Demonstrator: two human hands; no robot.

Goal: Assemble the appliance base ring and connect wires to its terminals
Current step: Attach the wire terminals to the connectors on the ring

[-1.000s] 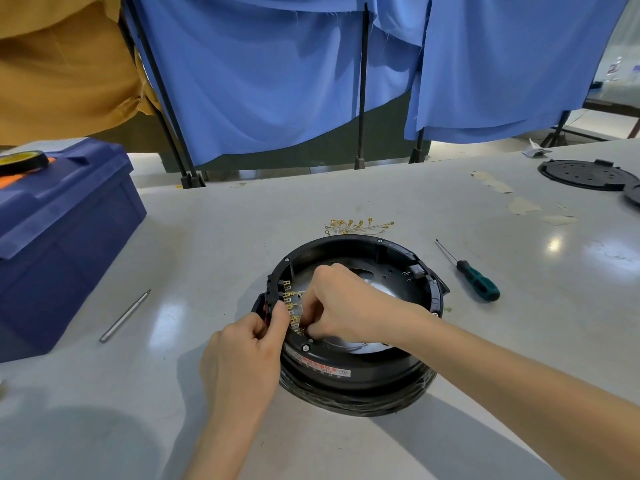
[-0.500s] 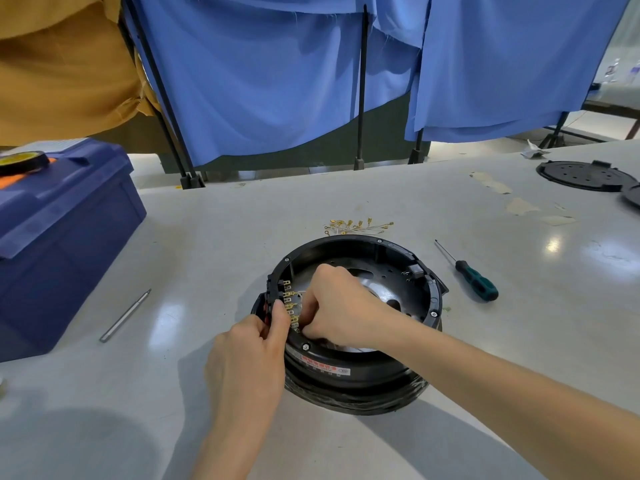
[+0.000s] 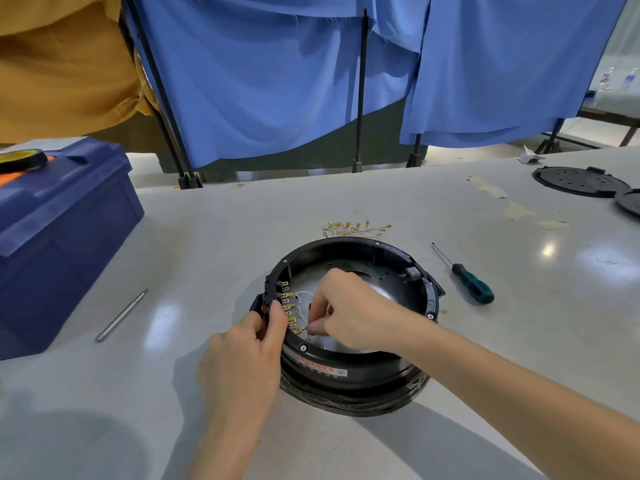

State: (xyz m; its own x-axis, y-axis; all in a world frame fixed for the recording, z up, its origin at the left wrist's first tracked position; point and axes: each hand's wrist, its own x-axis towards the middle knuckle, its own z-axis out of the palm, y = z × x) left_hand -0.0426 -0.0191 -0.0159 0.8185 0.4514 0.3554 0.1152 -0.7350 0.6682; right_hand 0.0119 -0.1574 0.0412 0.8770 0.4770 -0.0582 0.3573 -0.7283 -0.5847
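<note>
The black round appliance base ring (image 3: 363, 365) lies on the grey table in front of me. A row of brass terminals (image 3: 288, 306) runs along the inside of its left wall, with thin white wires (image 3: 302, 295) looping off them. My left hand (image 3: 247, 344) grips the ring's left rim at the black terminal block. My right hand (image 3: 349, 315) reaches inside the ring and pinches a wire end at the lowest terminal. Its fingers hide that wire's tip.
A bundle of spare brass-tipped wires (image 3: 356, 229) lies just behind the ring. To the right lies a green-handled screwdriver (image 3: 465, 277), to the left a metal rod (image 3: 121, 316) and a blue toolbox (image 3: 52, 237). Black round covers (image 3: 580, 181) sit far right.
My right hand has drawn back and down along the terminal row, uncovering the upper terminals and white wires. My left hand stays on the rim.
</note>
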